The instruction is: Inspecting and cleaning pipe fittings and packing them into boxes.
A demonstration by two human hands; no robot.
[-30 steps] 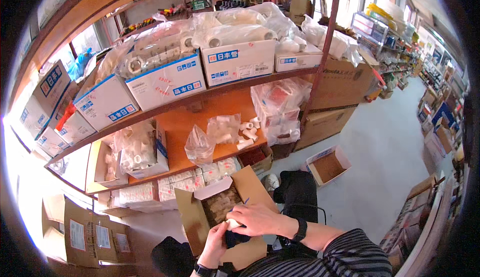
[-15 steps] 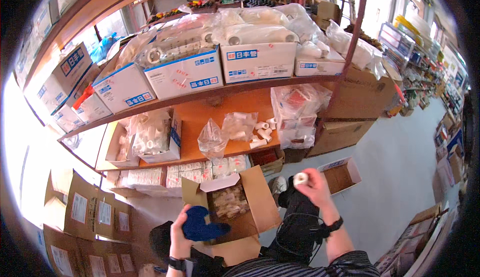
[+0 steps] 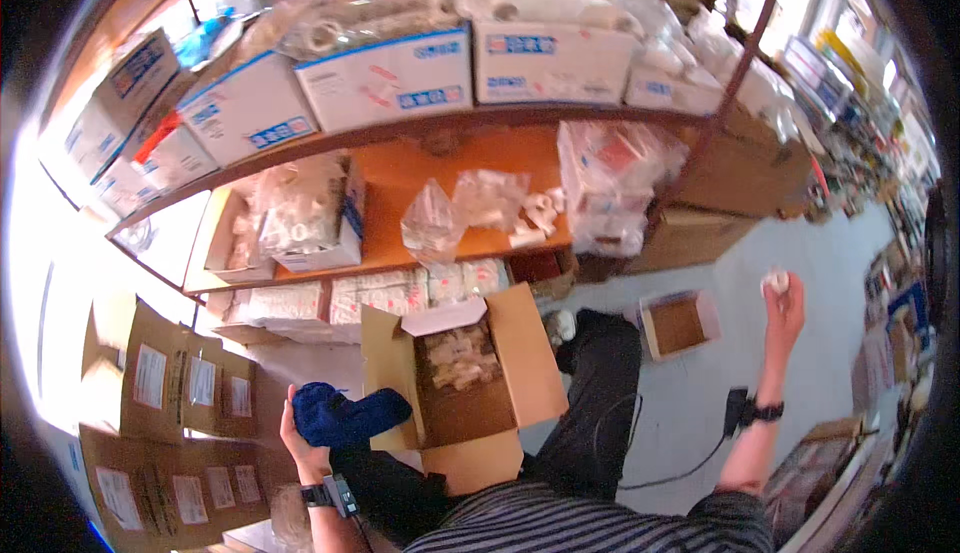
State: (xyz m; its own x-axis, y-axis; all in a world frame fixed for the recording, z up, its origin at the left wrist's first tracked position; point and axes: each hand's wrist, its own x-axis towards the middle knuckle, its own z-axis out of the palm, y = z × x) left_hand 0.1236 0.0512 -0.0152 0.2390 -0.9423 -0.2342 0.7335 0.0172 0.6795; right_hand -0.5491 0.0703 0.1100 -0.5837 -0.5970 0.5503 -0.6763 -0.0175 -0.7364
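A dark blue cloth (image 3: pixel 345 413) is in my left hand (image 3: pixel 300 433), whose fingers are closed on it at the lower left. Out to the right, above the floor, my right hand (image 3: pixel 783 311) grips a small white plastic fitting (image 3: pixel 776 283). Between the two hands, by my dark-clad legs, an open cardboard box (image 3: pixel 530 358) holds several small pale fittings (image 3: pixel 458 358); neither hand touches these fittings. The picture is slightly blurred, so the fitting's exact shape is hard to make out.
Ahead, a shelf unit (image 3: pixel 380 158) bears white boxes (image 3: pixel 385 83), bagged pipe fittings (image 3: pixel 300 208) and loose white fittings (image 3: pixel 540 213). Large cartons (image 3: pixel 140 373) stand at left. A shallow box (image 3: pixel 705 313) lies on the floor (image 3: pixel 700 413) at right, near goods along the aisle.
My hands were together over the box with the white piece. They have parted: the right carried it up and outward to the right, the left moved leftward with the blue cloth.
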